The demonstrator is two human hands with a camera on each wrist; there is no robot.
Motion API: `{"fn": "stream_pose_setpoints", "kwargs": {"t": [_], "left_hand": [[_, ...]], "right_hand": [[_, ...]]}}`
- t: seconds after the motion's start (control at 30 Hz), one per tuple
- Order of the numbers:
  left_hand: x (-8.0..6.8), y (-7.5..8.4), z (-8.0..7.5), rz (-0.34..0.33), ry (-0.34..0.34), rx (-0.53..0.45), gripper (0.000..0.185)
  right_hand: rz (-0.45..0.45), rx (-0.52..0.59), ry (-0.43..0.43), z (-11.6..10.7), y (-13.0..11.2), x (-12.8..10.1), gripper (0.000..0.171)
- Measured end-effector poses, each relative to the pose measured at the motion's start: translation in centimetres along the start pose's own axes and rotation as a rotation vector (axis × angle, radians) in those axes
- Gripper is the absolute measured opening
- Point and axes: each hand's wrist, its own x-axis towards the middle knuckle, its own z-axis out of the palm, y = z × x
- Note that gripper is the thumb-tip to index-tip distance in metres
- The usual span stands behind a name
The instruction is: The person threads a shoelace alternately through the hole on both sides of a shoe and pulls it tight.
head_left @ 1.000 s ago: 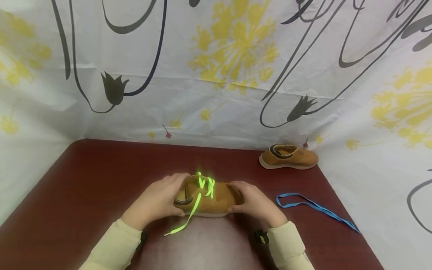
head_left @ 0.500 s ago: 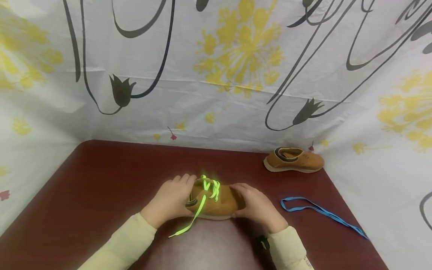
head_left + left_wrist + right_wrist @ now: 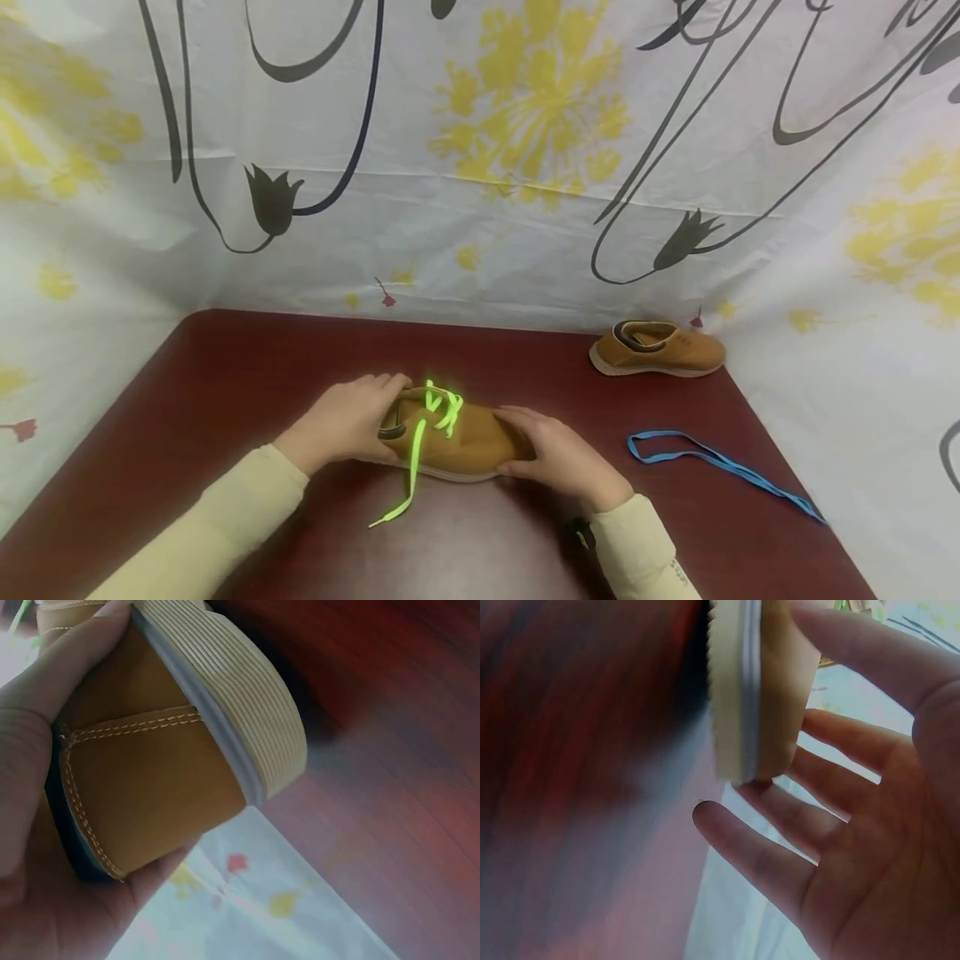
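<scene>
A tan lace-up shoe [image 3: 476, 446] is held between both hands in the head view, heel to the left and toe to the right. My left hand [image 3: 341, 421] grips the heel end; in the left wrist view its thumb lies along the side of the shoe [image 3: 157, 787], above the ribbed pale sole [image 3: 251, 697]. At the toe, my right hand [image 3: 562, 458] holds with thumb in front and fingers behind; the right wrist view shows fingertips around the toe [image 3: 780, 697]. A neon yellow-green shoelace [image 3: 415, 467] is threaded through the eyelets, one end trailing toward the front.
A second tan shoe [image 3: 663, 354], without a lace, stands at the back right of the dark red table [image 3: 285, 358]. Nearer on the right lies a looped blue shoelace [image 3: 720, 462], reaching the table's edge. A patterned white sheet [image 3: 480, 225] hangs behind and at the sides.
Over the last half second, both hands have shifted the shoe to the left, the left hand more than the right. The lace's trailing end has swung slightly left with it.
</scene>
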Motion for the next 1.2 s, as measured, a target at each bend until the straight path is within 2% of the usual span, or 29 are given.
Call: {"fn": "stream_pose_setpoints", "kwargs": {"t": [0.13, 0.3, 0.5, 0.63, 0.8, 0.97, 1.2], "left_hand": [[-0.8, -2.0, -0.5, 0.015, 0.005, 0.007, 0.085], [-2.4, -5.1, -1.3, 0.006, 0.008, 0.026, 0.089], [-4.6, -9.4, -2.6, -0.025, 0.024, 0.133, 0.095], [-5.6, -11.8, -3.4, -0.062, -0.006, 0.158, 0.097], [-6.6, -14.3, -4.2, -0.100, -0.048, 0.150, 0.093], [-7.8, -16.4, -4.6, -0.084, -0.047, 0.162, 0.087], [-9.9, -19.1, -4.9, -0.119, -0.047, 0.148, 0.086]], "right_hand": [[0.012, 0.058, -0.058, 0.3, 0.6, 0.1, 0.071], [0.069, 0.085, -0.102, 0.2, 0.9, -0.2, 0.065], [0.084, 0.104, -0.143, 0.0, 0.8, -0.1, 0.060], [0.093, 0.104, -0.156, 0.0, 0.8, -0.2, 0.058], [0.092, 0.099, -0.166, -0.2, 0.8, -0.2, 0.056], [0.090, 0.097, -0.175, -0.2, 1.0, -0.2, 0.056], [0.097, 0.098, -0.175, -0.2, 1.2, -0.3, 0.056]]}}
